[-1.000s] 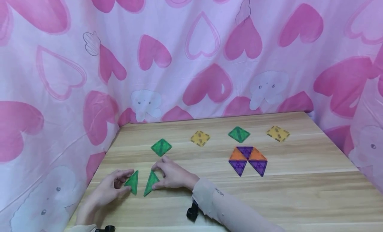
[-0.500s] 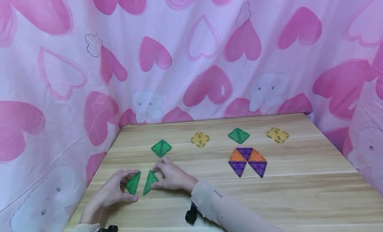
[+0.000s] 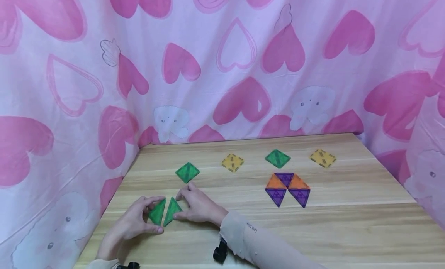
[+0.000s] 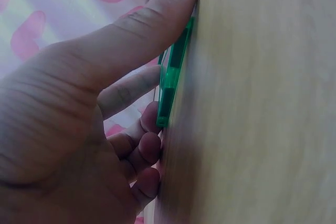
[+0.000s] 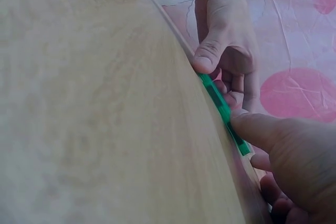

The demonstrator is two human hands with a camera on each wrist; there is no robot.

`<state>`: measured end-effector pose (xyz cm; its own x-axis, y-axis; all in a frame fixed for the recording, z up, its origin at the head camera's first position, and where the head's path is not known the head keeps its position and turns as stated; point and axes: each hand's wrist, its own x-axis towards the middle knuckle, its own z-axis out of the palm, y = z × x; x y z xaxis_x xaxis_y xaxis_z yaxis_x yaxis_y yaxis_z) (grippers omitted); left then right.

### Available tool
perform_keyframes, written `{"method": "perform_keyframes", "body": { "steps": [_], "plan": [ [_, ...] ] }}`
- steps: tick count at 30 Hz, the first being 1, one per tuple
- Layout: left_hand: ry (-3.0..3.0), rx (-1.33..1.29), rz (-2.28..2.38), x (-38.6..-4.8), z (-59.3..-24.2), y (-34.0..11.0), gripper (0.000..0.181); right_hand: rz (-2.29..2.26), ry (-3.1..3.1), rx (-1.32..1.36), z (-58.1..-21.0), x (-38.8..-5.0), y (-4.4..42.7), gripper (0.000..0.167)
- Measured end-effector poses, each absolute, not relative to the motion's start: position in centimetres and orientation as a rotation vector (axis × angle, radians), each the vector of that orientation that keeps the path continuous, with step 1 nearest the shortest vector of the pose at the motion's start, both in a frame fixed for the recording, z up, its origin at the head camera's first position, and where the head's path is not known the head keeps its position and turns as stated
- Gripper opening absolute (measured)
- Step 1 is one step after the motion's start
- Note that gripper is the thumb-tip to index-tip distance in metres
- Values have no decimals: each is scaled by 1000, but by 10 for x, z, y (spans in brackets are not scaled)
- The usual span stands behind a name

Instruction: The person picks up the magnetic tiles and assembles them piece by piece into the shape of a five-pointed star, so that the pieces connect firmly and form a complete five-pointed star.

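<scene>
Two green triangular tiles lie at the table's left front with a narrow gap between their long edges. The left hand (image 3: 133,219) holds the left green triangle (image 3: 157,212) between thumb and fingers, the thumb at its lower corner. On the right green triangle (image 3: 172,212), the right hand (image 3: 199,204) has its thumb at the side corner and its fingers at the top. In the left wrist view, a green tile (image 4: 170,77) lies flat beside the left hand (image 4: 73,93). The right wrist view shows the right thumb (image 5: 257,128) against a green tile edge (image 5: 223,107).
Behind the hands are a green diamond (image 3: 187,172), a yellow one (image 3: 233,162), another green (image 3: 277,158) and another yellow (image 3: 323,158). Right of centre, purple (image 3: 277,196) and orange (image 3: 298,182) triangles form an arch. A pink-patterned curtain (image 3: 194,91) borders the wooden table (image 3: 330,234).
The left triangle has moved right and the right one slightly left, narrowing the gap. The left hand has shifted right, its thumb now lower at the tile's bottom corner.
</scene>
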<state>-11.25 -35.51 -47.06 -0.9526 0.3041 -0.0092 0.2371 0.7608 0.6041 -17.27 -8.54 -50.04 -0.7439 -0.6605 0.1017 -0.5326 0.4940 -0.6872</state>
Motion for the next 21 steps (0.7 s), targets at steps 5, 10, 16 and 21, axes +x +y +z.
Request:
{"method": "perform_keyframes", "body": {
  "steps": [5,10,16,21],
  "plan": [
    [2864,455,948,-112,-472,-354,99,-1074,2570,-1060,-503,-173,-86,52],
    [2856,460,943,-113,-470,-354,97,-1042,2587,-1092,-504,-173,-86,48],
    [2856,446,927,-115,-466,-356,95,-1057,2535,-1097,-497,-179,-85,49],
    [2838,462,929,-112,-468,-358,97,-1221,2368,-1039,-471,-193,-59,55]
  ]
}}
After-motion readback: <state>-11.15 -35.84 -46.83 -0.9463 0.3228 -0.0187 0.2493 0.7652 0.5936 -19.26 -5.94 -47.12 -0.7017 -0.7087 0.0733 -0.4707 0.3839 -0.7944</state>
